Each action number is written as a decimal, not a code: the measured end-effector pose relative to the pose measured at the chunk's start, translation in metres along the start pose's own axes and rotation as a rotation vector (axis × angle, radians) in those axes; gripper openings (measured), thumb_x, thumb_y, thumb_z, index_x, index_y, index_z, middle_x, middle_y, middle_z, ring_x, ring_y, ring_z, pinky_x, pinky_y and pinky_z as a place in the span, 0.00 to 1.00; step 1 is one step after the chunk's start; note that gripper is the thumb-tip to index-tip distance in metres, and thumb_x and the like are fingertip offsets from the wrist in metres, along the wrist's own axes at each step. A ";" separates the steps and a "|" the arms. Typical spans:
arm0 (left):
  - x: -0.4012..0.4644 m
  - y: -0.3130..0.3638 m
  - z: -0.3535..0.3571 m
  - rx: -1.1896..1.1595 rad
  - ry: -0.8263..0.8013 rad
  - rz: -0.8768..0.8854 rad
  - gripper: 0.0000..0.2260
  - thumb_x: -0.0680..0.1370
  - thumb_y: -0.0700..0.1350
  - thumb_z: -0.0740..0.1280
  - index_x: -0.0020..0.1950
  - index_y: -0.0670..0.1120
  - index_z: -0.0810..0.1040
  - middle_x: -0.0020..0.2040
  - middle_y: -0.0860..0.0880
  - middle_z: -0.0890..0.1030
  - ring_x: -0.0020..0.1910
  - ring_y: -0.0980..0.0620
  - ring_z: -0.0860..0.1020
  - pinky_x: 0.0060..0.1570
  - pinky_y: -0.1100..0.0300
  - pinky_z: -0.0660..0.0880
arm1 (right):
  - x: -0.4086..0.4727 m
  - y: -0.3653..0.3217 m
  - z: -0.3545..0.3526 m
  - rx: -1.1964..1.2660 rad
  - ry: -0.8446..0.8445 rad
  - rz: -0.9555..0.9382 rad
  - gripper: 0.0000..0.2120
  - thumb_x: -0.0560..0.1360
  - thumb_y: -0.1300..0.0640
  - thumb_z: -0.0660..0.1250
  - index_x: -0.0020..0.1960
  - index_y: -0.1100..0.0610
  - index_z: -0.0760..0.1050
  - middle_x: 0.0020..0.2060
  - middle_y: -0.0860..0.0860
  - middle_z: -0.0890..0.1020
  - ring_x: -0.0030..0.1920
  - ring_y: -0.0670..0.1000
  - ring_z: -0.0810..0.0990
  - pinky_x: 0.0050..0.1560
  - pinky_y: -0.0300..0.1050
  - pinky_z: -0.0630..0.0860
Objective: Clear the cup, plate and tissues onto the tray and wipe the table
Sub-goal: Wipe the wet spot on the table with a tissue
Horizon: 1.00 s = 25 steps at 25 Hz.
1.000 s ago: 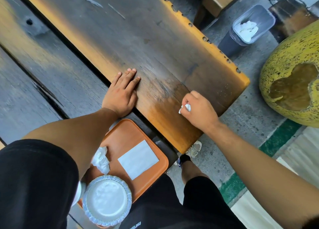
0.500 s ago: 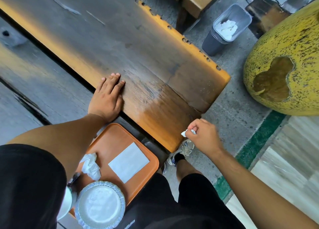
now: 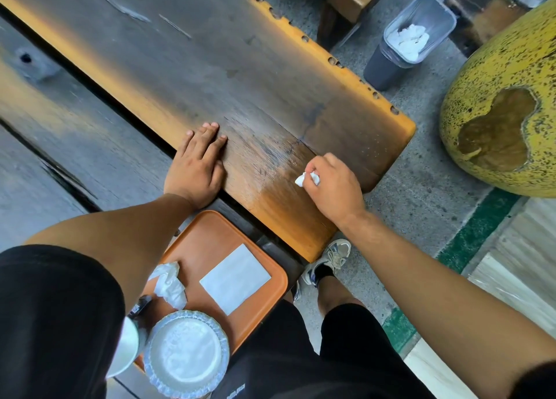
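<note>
My right hand [image 3: 334, 185] is closed on a small white tissue wad [image 3: 307, 178] and presses it on the near right end of the dark wooden table [image 3: 240, 76]. My left hand [image 3: 197, 164] lies flat on the table's near edge, fingers together. Below it an orange tray [image 3: 216, 236] carries a crumpled tissue [image 3: 168, 284], a flat white napkin [image 3: 236, 278], a clear plate [image 3: 186, 353] and a white cup [image 3: 126, 349], the cup half hidden by my left sleeve.
A grey bin [image 3: 400, 49] with white tissues inside stands on the floor beyond the table's right end. A big yellow speckled object [image 3: 505, 103] sits at the far right. My shoe [image 3: 331, 257] is on the concrete floor under the table end.
My right hand, off the table's end over the floor half a second ago, has come back up onto the tabletop with the tissue wad. My left hand has stayed flat in place.
</note>
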<state>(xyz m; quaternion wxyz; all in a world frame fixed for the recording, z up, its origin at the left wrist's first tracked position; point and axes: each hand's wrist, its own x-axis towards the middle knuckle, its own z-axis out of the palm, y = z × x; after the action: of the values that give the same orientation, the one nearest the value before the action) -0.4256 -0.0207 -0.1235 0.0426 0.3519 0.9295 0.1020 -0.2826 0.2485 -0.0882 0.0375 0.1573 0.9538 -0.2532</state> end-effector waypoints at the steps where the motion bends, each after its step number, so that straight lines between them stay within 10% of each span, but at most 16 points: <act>1: 0.000 0.000 0.000 -0.002 0.002 0.001 0.26 0.80 0.48 0.55 0.78 0.42 0.67 0.80 0.41 0.63 0.81 0.42 0.59 0.81 0.44 0.52 | -0.012 -0.001 0.001 -0.019 -0.016 -0.041 0.05 0.76 0.55 0.69 0.49 0.56 0.79 0.45 0.54 0.79 0.43 0.54 0.78 0.41 0.47 0.74; 6: 0.000 0.002 -0.003 -0.013 0.007 0.003 0.26 0.80 0.47 0.56 0.78 0.41 0.67 0.80 0.41 0.64 0.81 0.42 0.60 0.80 0.43 0.53 | -0.089 -0.002 0.007 0.036 -0.181 -0.213 0.02 0.76 0.58 0.69 0.45 0.57 0.78 0.40 0.52 0.77 0.38 0.53 0.76 0.37 0.49 0.77; 10: 0.000 0.005 -0.004 -0.027 0.014 -0.007 0.25 0.80 0.47 0.57 0.77 0.41 0.69 0.80 0.40 0.65 0.80 0.42 0.61 0.80 0.42 0.54 | -0.103 -0.005 0.005 0.193 -0.351 0.003 0.01 0.75 0.55 0.69 0.45 0.51 0.78 0.42 0.47 0.76 0.37 0.49 0.77 0.39 0.49 0.78; 25: -0.004 0.003 -0.010 -0.059 -0.009 -0.026 0.24 0.80 0.47 0.58 0.76 0.43 0.70 0.80 0.41 0.65 0.80 0.42 0.62 0.80 0.44 0.55 | -0.063 -0.119 0.046 0.341 -0.377 -0.209 0.03 0.76 0.57 0.70 0.47 0.57 0.80 0.44 0.49 0.75 0.40 0.49 0.74 0.43 0.54 0.76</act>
<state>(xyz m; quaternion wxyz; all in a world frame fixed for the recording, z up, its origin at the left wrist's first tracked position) -0.4220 -0.0227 -0.1130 0.0584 0.3388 0.9304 0.1273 -0.2609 0.1105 -0.0628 0.1608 0.0121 0.8847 -0.4375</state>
